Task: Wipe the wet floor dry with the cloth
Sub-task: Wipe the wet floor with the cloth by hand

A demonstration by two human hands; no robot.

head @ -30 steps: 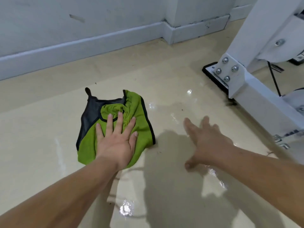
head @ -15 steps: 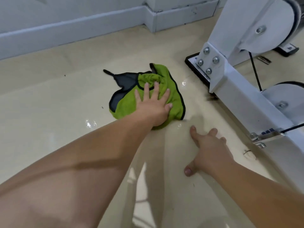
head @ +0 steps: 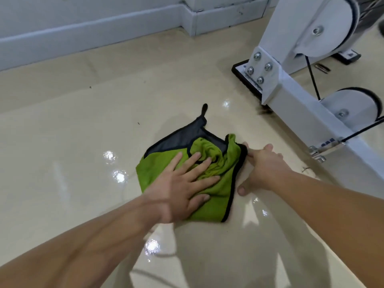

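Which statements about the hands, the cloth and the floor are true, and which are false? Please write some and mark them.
1. The left hand presses flat on the green cloth. True.
2. The right hand lies on top of the cloth. False: it rests on the floor at the cloth's right edge.
3. The floor shows shiny wet spots. True.
4. The cloth touches the machine. False: bare floor separates it from the white machine frame.
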